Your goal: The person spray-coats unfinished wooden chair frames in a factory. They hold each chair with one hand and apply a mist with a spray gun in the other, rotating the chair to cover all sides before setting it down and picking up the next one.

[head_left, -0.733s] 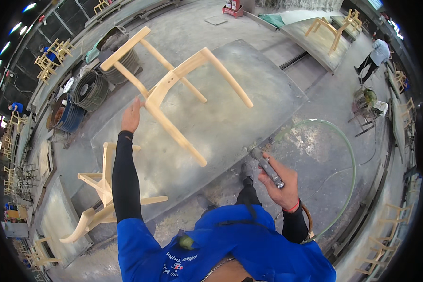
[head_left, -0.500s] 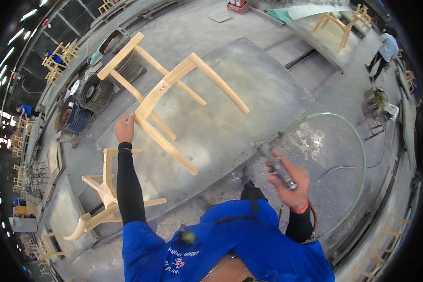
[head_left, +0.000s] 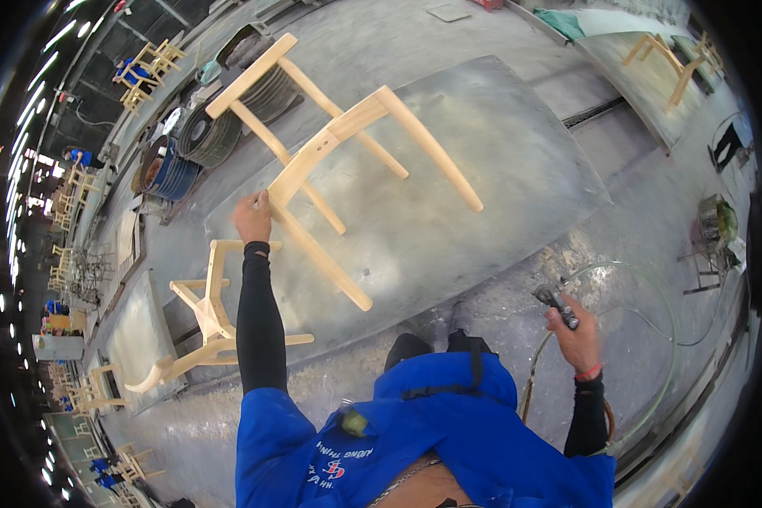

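Strip lights (head_left: 60,35) glare over at ten o'clock; I see grey floor (head_left: 360,46) at twelve, a far table (head_left: 625,80) at two.

1. The right hand (head_left: 579,333) is covering the lower part of the grey tool (head_left: 554,301), and some of its fingers are curling out of sight.
2. The brown hose (head_left: 610,419) is running behind the right sleeve (head_left: 588,415), so its middle is hiding.
3. The left sleeve (head_left: 261,330) is hiding part of the lower chair frame (head_left: 216,279).
4. The left hand (head_left: 252,218) is covering a bit of the upper chair frame (head_left: 313,151).
5. The top edge is cutting off the red box (head_left: 488,3).
6. The dark rim is swallowing the head of a far person (head_left: 726,146).
7. The far chairs (head_left: 81,181) on the left are looking too small for telling their joints.
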The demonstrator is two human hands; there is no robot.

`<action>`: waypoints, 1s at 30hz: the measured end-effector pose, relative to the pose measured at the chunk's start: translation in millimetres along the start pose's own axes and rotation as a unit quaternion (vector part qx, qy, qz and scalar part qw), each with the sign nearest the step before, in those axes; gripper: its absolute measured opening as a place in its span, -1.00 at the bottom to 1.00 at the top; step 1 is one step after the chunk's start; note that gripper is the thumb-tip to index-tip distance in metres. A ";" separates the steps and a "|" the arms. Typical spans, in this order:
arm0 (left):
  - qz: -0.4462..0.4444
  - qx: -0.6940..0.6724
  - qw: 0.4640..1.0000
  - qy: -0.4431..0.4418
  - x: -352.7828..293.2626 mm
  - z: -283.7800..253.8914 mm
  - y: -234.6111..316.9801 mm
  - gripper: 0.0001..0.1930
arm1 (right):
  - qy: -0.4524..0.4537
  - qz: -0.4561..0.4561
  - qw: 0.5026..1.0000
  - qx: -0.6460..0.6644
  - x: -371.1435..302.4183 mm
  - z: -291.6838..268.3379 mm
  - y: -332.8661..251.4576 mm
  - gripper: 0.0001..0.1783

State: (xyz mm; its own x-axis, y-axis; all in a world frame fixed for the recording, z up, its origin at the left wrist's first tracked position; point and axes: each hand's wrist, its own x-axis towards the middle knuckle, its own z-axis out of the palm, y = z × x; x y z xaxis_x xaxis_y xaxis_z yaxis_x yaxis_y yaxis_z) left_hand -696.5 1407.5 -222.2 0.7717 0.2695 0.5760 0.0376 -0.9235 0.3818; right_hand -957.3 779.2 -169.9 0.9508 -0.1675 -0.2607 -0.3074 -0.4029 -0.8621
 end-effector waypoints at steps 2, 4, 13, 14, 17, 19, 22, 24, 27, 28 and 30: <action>-0.030 -0.017 0.999 -0.021 -0.1 2.9 -1.0 -0.67 | -0.006 -0.015 1.000 -0.012 17.0 34.0 12.3 -0.46; -0.061 -0.027 0.997 -0.047 1.6 5.2 -3.9 -0.67 | 0.006 -0.124 0.991 -0.050 46.5 79.5 19.3 -0.48; -0.113 -0.055 0.987 -0.104 17.4 4.1 -7.2 -0.66 | -0.048 -0.179 0.982 0.019 155.3 214.0 -54.6 -0.49; -0.112 -0.052 0.987 -0.103 16.0 3.2 -6.0 -0.66 | -0.033 -0.207 0.977 0.043 161.7 222.4 -66.6 -0.49; -0.111 -0.061 0.987 -0.094 11.9 0.7 -0.7 -0.67 | -0.008 -0.260 0.962 0.088 186.6 238.8 -92.5 -0.51; -0.095 -0.063 0.989 -0.089 9.6 -1.6 1.2 -0.67 | -0.008 -0.276 0.956 0.099 201.4 249.0 -94.2 -0.52; -0.116 -0.072 0.986 -0.095 8.8 -2.5 4.4 -0.68 | 0.020 -0.276 0.961 0.023 221.6 258.8 -76.9 -0.53; -0.121 -0.078 0.985 -0.091 7.8 -2.4 6.5 -0.68 | -0.009 -0.247 0.967 -0.058 226.5 255.4 -57.1 -0.54; -0.106 -0.081 0.988 -0.074 5.4 -1.8 9.4 -0.69 | -0.047 -0.199 0.976 -0.071 215.8 251.2 -37.6 -0.55; -0.100 -0.083 0.989 -0.068 4.4 -2.1 9.6 -0.69 | -0.065 -0.148 0.984 -0.074 210.3 252.3 -37.8 -0.56; -0.098 -0.069 0.990 -0.073 3.2 -1.7 9.2 -0.70 | -0.082 -0.193 0.978 -0.004 199.6 256.9 -48.3 -0.56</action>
State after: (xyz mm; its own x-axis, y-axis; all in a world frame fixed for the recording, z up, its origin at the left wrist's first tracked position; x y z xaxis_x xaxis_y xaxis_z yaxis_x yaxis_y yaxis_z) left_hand -694.8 1400.3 -215.6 0.8422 0.3885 0.3738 0.1165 -0.8080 0.5775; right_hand -742.6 996.3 -291.9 0.9894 0.1445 0.0165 0.0757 -0.4146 -0.9068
